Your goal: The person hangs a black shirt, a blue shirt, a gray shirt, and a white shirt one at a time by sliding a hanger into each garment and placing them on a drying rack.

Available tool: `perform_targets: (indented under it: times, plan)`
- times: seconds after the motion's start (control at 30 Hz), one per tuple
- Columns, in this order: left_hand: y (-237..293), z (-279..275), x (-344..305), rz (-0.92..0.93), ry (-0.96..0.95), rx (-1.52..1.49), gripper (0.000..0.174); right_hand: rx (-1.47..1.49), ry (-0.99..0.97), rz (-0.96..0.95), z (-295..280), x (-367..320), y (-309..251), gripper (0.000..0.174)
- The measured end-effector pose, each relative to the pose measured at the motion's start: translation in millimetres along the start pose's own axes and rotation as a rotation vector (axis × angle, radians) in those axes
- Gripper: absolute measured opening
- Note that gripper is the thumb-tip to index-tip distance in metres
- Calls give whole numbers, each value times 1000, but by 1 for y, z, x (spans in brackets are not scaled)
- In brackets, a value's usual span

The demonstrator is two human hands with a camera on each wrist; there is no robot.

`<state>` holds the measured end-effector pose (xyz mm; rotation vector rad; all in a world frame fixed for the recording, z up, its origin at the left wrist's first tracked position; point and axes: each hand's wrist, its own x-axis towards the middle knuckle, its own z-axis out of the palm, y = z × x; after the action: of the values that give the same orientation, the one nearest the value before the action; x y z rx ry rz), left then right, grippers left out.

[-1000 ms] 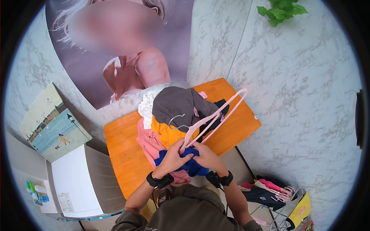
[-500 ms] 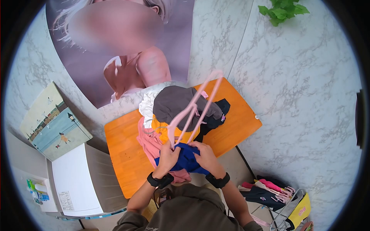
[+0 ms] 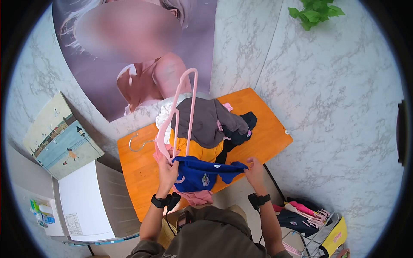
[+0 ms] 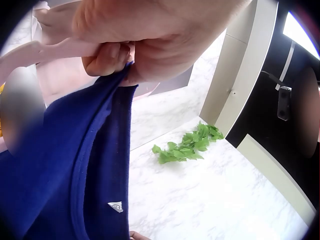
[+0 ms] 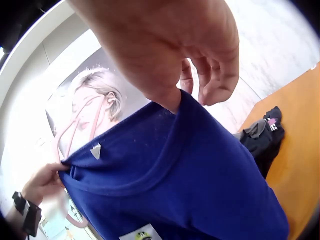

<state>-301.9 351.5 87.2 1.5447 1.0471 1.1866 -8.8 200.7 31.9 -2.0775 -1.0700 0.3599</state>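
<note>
A blue shirt [image 3: 195, 174] is stretched between the two hands, its neckline pulled wide and a small white tag [image 5: 95, 151] showing inside. On its front is a printed patch [image 5: 141, 233]. My left hand [image 3: 167, 170] grips one end of the neckline together with a pink clothes hanger [image 3: 193, 107], which stands tilted up with its metal hook [image 3: 138, 145] pointing left. The other end of the neckline is pinched by my right hand [image 3: 254, 174], thumb against the cloth. Below the shirt, a pink garment [image 3: 198, 198] shows at the table's near edge.
Behind the shirt, a pile of clothes lies on the orange table [image 3: 266, 129]: a dark grey garment [image 3: 200, 120], a yellow one [image 3: 195, 150] and a black one [image 3: 247, 124]. A rack with hung clothes [image 3: 297, 217] stands lower right. A white cabinet [image 3: 81, 202] stands left.
The hanger has swung left and upright with the left hand. Both hands have moved apart, spreading the bunched blue shirt along its neckline.
</note>
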Motion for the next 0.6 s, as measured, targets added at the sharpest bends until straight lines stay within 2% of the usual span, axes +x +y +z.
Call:
perform_targets:
  times: [0.03, 0.1, 0.13, 0.17, 0.2, 0.23, 0.3, 0.33, 0.4, 0.43, 0.5, 0.53, 0.6]
  plan:
    - [-4, 1, -1, 48, 2, 33, 21, 0, 1, 0, -4, 1, -3, 38]
    - [-8, 1, -2, 45, -2, 25, 24, 331, -33, -13, -10, 3, -9, 36]
    - [-9, 2, -2, 42, -6, 17, 28, 331, -32, -14, -14, 3, -17, 36]
    - [-9, 2, -1, 43, -6, 16, 28, 545, -20, -31, -18, 1, -30, 31]
    - [-9, 0, 0, -26, -27, 39, 22, 759, -7, -46, -21, 0, -37, 26]
    - [-9, 0, 1, -95, -48, 62, 16, 760, -5, -45, -23, 1, -39, 26]
    - [-12, 1, 2, -91, -22, -3, 15, 666, -6, -346, -29, 4, -42, 17]
    - [-15, 1, 2, -90, 6, -67, 13, 667, -8, -347, -37, 5, -45, 17]
    - [-46, -8, 5, -97, 37, -97, 13, 297, -26, -503, -59, 7, -50, 16]
    - [-57, -11, 6, -102, 65, -131, 12, 296, -28, -504, -63, 10, -44, 16]
    - [-57, -14, 4, -93, 100, -144, 12, 28, 15, -526, -65, 18, -28, 26]
    - [-56, -15, 3, -85, 134, -154, 12, 25, 13, -528, -57, 19, -20, 26]
    - [-49, -13, 0, -72, 99, -96, 12, -81, 111, -527, -40, 17, -5, 30]
